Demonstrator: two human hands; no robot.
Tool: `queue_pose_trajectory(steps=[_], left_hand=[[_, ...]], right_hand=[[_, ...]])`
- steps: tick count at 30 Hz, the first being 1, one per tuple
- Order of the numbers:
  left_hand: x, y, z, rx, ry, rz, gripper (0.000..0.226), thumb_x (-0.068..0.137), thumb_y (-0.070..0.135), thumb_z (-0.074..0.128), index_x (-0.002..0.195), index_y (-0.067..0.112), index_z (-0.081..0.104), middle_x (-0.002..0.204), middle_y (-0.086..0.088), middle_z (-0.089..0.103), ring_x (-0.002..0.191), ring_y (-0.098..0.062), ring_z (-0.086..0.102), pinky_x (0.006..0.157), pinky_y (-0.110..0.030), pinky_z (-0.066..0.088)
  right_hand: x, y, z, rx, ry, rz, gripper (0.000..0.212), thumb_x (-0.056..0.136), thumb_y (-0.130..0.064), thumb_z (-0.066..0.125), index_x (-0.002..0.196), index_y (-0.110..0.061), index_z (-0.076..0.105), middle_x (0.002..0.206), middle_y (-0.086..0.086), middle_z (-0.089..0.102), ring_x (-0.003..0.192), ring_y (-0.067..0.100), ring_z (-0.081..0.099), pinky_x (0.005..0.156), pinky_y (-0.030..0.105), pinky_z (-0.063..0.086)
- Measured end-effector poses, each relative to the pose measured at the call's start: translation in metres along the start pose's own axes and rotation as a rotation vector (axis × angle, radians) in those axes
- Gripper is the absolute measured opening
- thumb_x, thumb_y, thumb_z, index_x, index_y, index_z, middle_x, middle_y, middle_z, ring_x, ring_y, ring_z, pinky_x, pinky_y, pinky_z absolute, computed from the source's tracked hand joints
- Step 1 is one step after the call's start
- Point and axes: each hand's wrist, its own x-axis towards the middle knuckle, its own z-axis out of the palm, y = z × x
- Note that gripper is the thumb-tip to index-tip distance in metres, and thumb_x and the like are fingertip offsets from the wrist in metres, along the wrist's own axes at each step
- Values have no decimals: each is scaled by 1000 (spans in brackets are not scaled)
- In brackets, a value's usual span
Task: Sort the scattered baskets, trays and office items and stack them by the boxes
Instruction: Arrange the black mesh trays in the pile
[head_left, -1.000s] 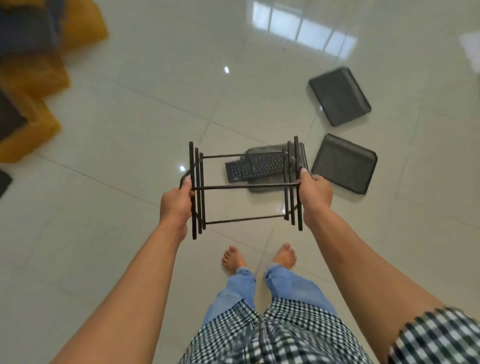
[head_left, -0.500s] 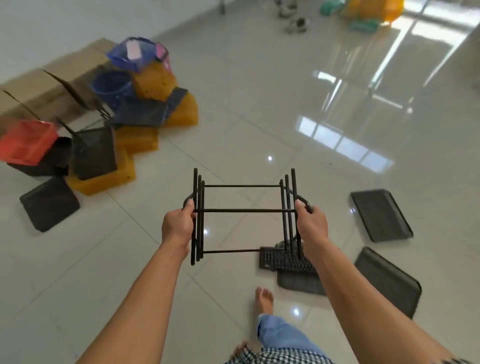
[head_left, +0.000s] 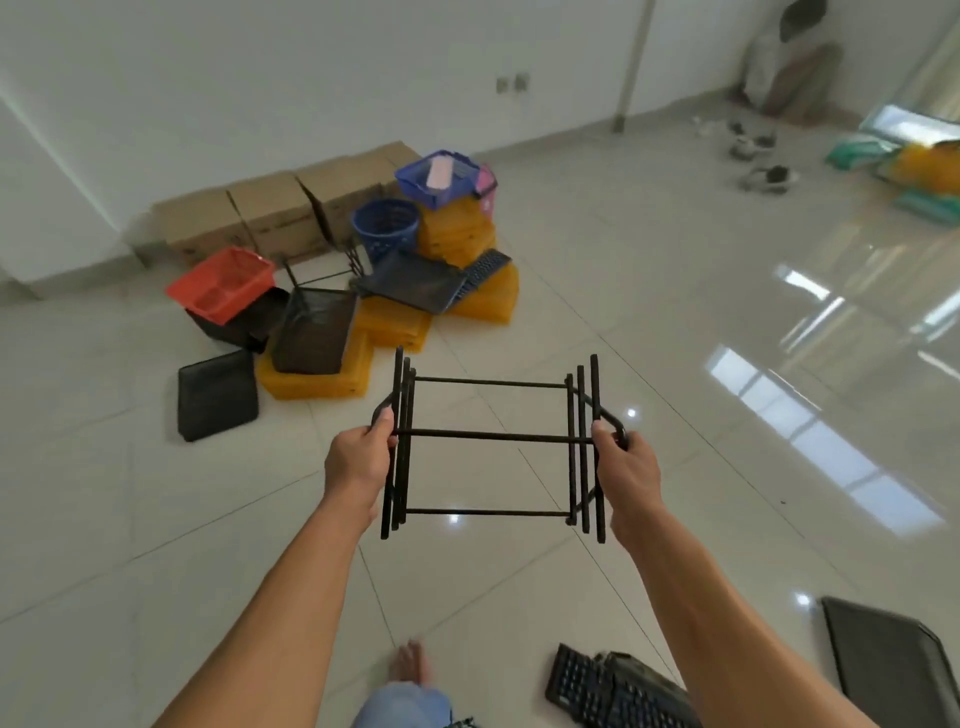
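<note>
Left hand (head_left: 358, 462) and right hand (head_left: 626, 467) keep their hold on the black wire rack (head_left: 491, 435), fingers curled round the upright bars at each end, carrying it level in the air above the tiled floor (head_left: 675, 322). Since half a second ago the view has swung: the yellow trays (head_left: 311, 382), red basket (head_left: 221, 283) and cardboard boxes (head_left: 270, 213) now lie ahead rather than far left. The keyboard (head_left: 597, 686) has slipped to the bottom edge.
</note>
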Motion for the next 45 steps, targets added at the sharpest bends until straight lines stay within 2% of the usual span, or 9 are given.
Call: queue_pose_trajectory(steps=[2, 6, 14, 18, 22, 29, 33, 35, 45], left_hand=[[29, 9, -4, -6, 14, 4, 33, 99, 47, 56, 78, 23, 62, 88, -4, 64, 75, -14, 55, 87, -50, 53], [94, 37, -6, -21, 17, 4, 31, 98, 47, 57, 80, 23, 64, 91, -3, 64, 82, -15, 56, 91, -52, 51], [220, 118, 6, 71, -25, 26, 44, 94, 50, 61, 70, 14, 61, 68, -3, 55, 73, -23, 58, 77, -43, 53], [262, 151, 38, 103, -51, 40, 36, 92, 44, 65, 74, 13, 64, 73, -4, 62, 76, -23, 62, 78, -42, 54], [299, 176, 85, 97, -64, 27, 29, 91, 36, 68, 73, 14, 66, 70, -2, 63, 72, -19, 60, 72, -38, 52], [365, 225, 198, 124, -80, 8, 22, 90, 31, 69, 80, 11, 68, 84, -8, 68, 79, -20, 61, 79, -44, 53], [389, 262, 273, 127, -49, -28, 17, 87, 27, 70, 77, 12, 69, 77, -6, 67, 82, -25, 65, 86, -50, 55], [399, 282, 310, 110, -55, -28, 18, 85, 27, 70, 75, 12, 69, 71, -5, 65, 77, -25, 63, 85, -52, 56], [483, 349, 446, 86, -98, -37, 14, 84, 27, 68, 78, 14, 70, 70, -1, 63, 72, -21, 59, 77, -42, 54]], right_hand=[[17, -13, 26, -13, -24, -13, 34, 96, -44, 61, 82, -14, 53, 75, 0, 49, 69, 17, 45, 64, 32, 41], [58, -42, 82, -47, -36, -31, 36, 97, -44, 60, 79, -15, 49, 75, 1, 48, 70, 19, 45, 70, 37, 42], [122, -111, 167, -27, -7, -34, 35, 98, -45, 59, 86, -12, 53, 77, 2, 49, 71, 18, 46, 68, 36, 42], [162, -136, 178, -6, 49, -36, 33, 99, -43, 59, 86, -14, 52, 77, 1, 48, 72, 18, 46, 70, 36, 43], [215, -156, 181, -5, 99, -29, 32, 99, -43, 59, 84, -16, 52, 77, 1, 50, 70, 17, 46, 65, 34, 42], [337, -189, 167, 30, 146, 10, 32, 97, -41, 61, 79, -18, 49, 72, -3, 48, 66, 15, 45, 61, 32, 39], [411, -216, 143, 8, 153, 35, 31, 96, -43, 61, 80, -18, 51, 71, -3, 51, 65, 14, 47, 59, 32, 38], [448, -235, 131, 11, 153, 29, 31, 97, -44, 60, 86, -15, 55, 74, -3, 54, 68, 13, 50, 60, 31, 40], [612, -298, 121, -7, 195, 25, 30, 97, -42, 61, 81, -20, 50, 73, -3, 51, 64, 14, 47, 56, 31, 35]])
